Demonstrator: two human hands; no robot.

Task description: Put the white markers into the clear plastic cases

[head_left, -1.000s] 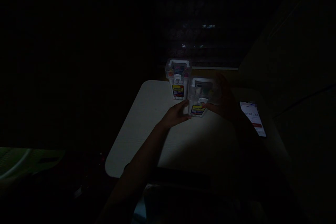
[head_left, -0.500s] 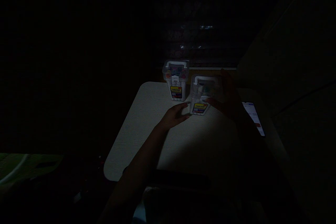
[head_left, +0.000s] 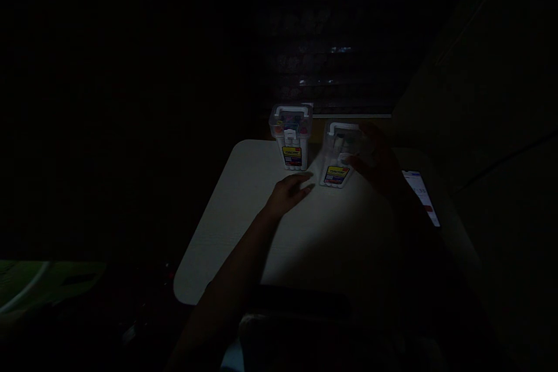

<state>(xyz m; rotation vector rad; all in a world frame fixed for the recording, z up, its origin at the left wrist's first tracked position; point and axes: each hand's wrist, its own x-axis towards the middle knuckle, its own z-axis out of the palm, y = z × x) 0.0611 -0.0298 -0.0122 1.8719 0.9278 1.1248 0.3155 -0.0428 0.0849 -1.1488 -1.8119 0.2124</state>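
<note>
Two clear plastic boxes with white handles and yellow-and-blue labels hold what look like white-barrelled markers. The left marker box [head_left: 292, 154] stands upright with its lid on and coloured ends under it. To its right, the other marker box [head_left: 336, 175] looks slightly tilted. My right hand [head_left: 378, 167], dark in shadow, grips this box from the right, thumb by the front clasp and fingers near the lid's edge. Just left of that box, my left hand [head_left: 288, 193] is empty, thumb and fingers apart, below the left box.
Both boxes are on a pale table [head_left: 231, 209] with rounded corners. A phone with a lit screen [head_left: 422, 197] lies at the right, beside my right forearm. Behind the table is a dark ridged surface [head_left: 322, 81]. The room is very dim.
The right marker box has shifted slightly to the right, with my right hand on it. My left hand has drawn a little away from that box; a gap now shows between them.
</note>
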